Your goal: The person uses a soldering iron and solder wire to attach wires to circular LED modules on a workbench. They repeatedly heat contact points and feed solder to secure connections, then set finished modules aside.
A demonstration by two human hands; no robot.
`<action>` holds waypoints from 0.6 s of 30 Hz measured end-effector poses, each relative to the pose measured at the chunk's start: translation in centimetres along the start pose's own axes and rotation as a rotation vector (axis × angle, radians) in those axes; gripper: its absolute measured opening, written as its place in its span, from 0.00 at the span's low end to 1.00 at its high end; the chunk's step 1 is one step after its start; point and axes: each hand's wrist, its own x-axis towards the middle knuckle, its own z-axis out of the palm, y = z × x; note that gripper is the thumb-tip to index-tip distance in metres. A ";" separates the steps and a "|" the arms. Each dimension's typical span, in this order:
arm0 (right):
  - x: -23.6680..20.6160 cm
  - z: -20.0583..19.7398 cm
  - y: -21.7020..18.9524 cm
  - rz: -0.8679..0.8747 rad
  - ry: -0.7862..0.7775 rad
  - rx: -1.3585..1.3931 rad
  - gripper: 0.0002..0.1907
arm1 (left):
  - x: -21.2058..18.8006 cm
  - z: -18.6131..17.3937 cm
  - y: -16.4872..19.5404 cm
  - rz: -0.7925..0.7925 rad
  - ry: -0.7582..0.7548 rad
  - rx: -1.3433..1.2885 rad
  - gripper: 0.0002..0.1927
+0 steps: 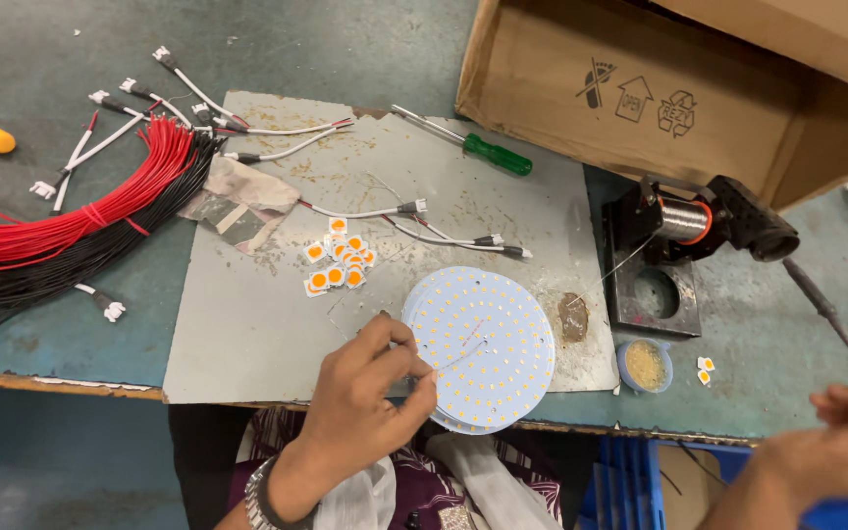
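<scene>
- Left hand [370,383]: fingers pinched together on a thin wire at the left edge of the round white LED board dotted with small yellow chips [483,345]; hand touches the board's rim.
- Right hand [841,447]: well to the right of the board, closed around the blue grip of a dark-tipped soldering iron [829,319]; iron held in the air, tip pointing up and left toward the spool stand.
- LED board sits on top of a stack of like boards, on the near right part of a scuffed grey metal sheet [247,334] laid on the teal worktop [51,324].
- Up and left of the board: a cluster of small square orange-centred LED chips [339,263].
- Above the board: short white leads with connectors [414,224], then a green-handled screwdriver [478,147].
- Right of the board: black stand carrying a spool of solder wire [684,221]; small round blue tub of yellowish paste [645,365] just below it.
- Far left of the board: bundle of red and black wires [71,231].
- Behind the stand: open brown cardboard box [640,88].
</scene>
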 end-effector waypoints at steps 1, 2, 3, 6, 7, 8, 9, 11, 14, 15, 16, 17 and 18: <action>-0.3 -0.4 -1.2 0.043 0.005 0.049 0.18 | 0.0 0.1 0.1 0.009 -0.002 0.012 0.06; -0.7 -0.1 -2.6 0.087 -0.016 0.137 0.17 | 0.1 0.1 0.1 0.024 0.003 0.030 0.06; -1.1 0.3 -4.3 0.134 -0.034 0.224 0.17 | 0.1 0.2 0.2 0.040 0.007 0.046 0.06; -3.6 2.8 -10.4 0.180 -0.108 0.379 0.12 | 0.2 0.4 0.4 0.097 0.023 0.106 0.05; -4.4 3.8 -12.4 0.192 -0.168 0.371 0.10 | 0.3 0.4 0.4 0.116 0.030 0.130 0.05; -5.1 4.8 -14.4 0.202 -0.229 0.363 0.09 | 0.3 0.4 0.4 0.125 0.031 0.147 0.05; -5.3 5.7 -16.2 0.235 -0.290 0.352 0.07 | 0.4 0.4 0.5 0.133 0.032 0.165 0.05; -5.4 7.3 -18.8 0.338 -0.430 0.324 0.06 | 0.5 0.4 0.5 0.145 0.022 0.185 0.05; -5.2 9.4 -20.4 0.355 -0.546 0.372 0.07 | 0.6 0.2 0.6 0.152 -0.001 0.189 0.05; -5.1 9.8 -20.5 0.368 -0.559 0.359 0.08 | 0.6 0.2 0.6 0.151 -0.005 0.187 0.05; -5.0 10.1 -20.5 0.379 -0.572 0.345 0.08 | 0.6 0.2 0.7 0.150 -0.009 0.185 0.06; -5.0 10.4 -20.3 0.391 -0.586 0.330 0.09 | 0.6 0.2 0.7 0.149 -0.010 0.183 0.06; -5.0 10.5 -20.2 0.385 -0.599 0.313 0.09 | 0.6 0.2 0.7 0.148 -0.012 0.180 0.06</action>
